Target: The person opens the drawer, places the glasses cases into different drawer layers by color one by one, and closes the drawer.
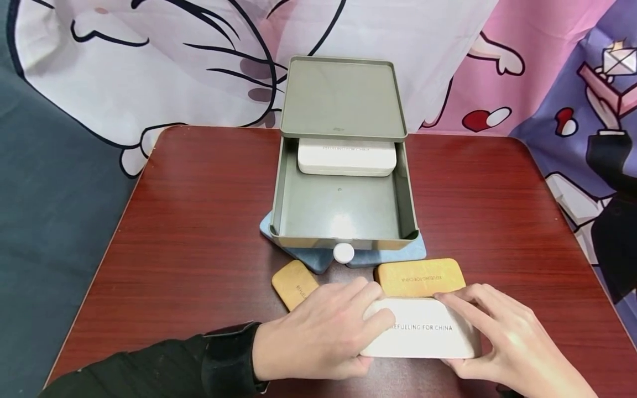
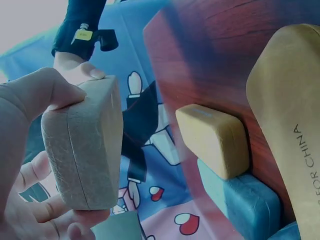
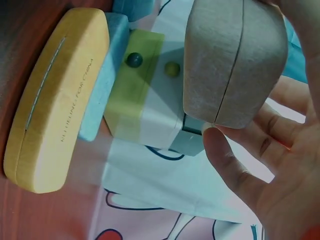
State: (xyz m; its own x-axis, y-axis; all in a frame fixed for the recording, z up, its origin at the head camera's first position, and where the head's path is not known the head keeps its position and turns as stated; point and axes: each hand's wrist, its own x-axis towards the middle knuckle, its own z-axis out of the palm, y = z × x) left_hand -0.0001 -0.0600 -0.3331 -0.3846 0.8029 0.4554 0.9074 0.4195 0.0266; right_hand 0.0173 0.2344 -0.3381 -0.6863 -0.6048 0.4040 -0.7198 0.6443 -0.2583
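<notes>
My left hand (image 1: pixel 328 331) and right hand (image 1: pixel 502 337) hold a white glasses case (image 1: pixel 423 337) between them near the front of the table. It is printed REFUELING FOR CHINA, and in the left wrist view a seam runs along the side of the case (image 2: pixel 90 150). The left hand grips its left end with thumb on top; the right hand's thumb and fingers pinch the right end. Just beyond lie two yellow glasses cases (image 1: pixel 420 276). Behind them, a pulled-out grey-green drawer (image 1: pixel 328 213) holds another white case (image 1: pixel 348 160) at its back.
The drawer belongs to a small grey-green cabinet (image 1: pixel 343 97) at the table's back edge, and its white knob (image 1: pixel 343 253) faces me. Blue cases (image 1: pixel 390 256) lie under the drawer's front. A patterned cloth (image 1: pixel 189 77) hangs behind the reddish-brown table (image 1: pixel 209 221).
</notes>
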